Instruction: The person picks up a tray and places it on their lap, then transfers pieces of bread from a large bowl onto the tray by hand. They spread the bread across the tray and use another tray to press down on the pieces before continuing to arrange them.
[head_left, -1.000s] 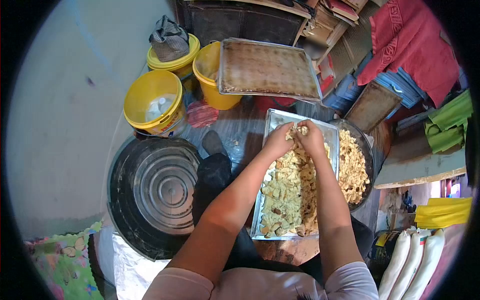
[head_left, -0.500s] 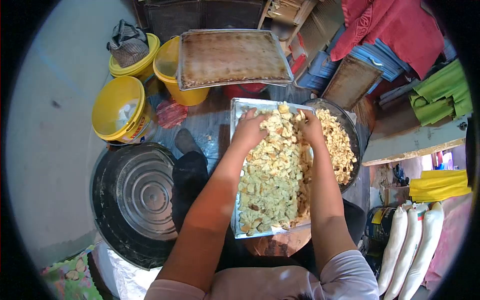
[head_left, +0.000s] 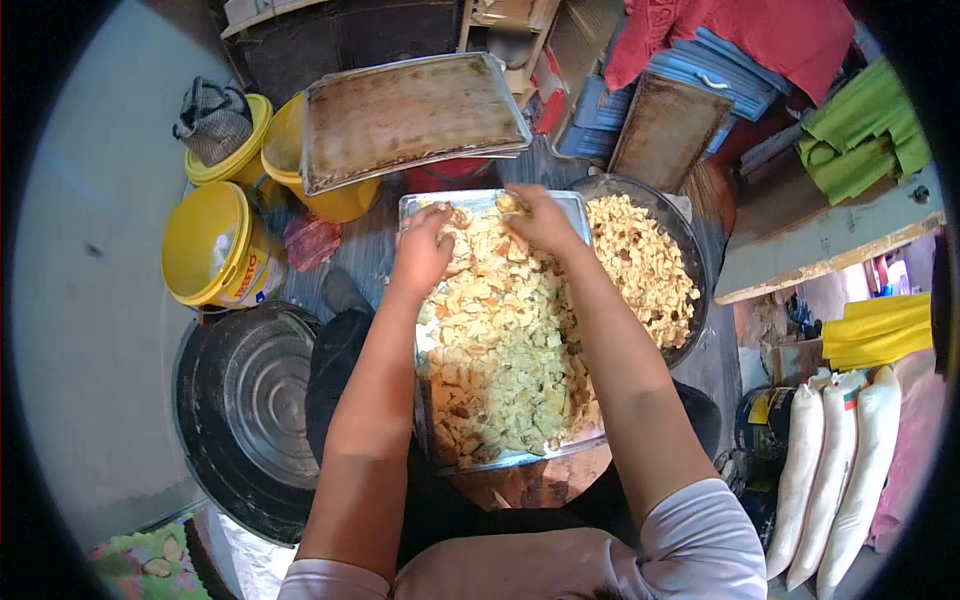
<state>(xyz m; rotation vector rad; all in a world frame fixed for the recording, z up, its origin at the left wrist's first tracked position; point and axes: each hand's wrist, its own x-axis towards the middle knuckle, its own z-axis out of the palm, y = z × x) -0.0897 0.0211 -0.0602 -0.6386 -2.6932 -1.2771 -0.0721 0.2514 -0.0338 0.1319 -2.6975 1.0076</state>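
Observation:
A metal tray (head_left: 408, 207) lies in front of my body, spread with broken, pale yellow-brown bread-like pieces (head_left: 500, 340). At the tray's far left part, my left hand (head_left: 428, 240) touches the pieces, thumb and fingers apart. My right hand (head_left: 540, 218) is at the far right part with its fingers curled down at some pieces; whether it grips one is too small to tell. To the tray's right, partly behind my right arm, stands a round dark basin (head_left: 700, 270) holding more such pieces (head_left: 650, 270).
Stacked baking trays (head_left: 410, 115) lie beyond the tray, near yellow buckets (head_left: 205, 245). An empty black basin (head_left: 265, 395) stands at left. Another browned tray (head_left: 668, 133) leans at the back right. Long white filled bags (head_left: 835, 480) are at the lower right.
The view has shifted, so most surroundings appear farther left. Both hands have moved over the pieces, and the pieces now spread wider, reaching the tray's left side.

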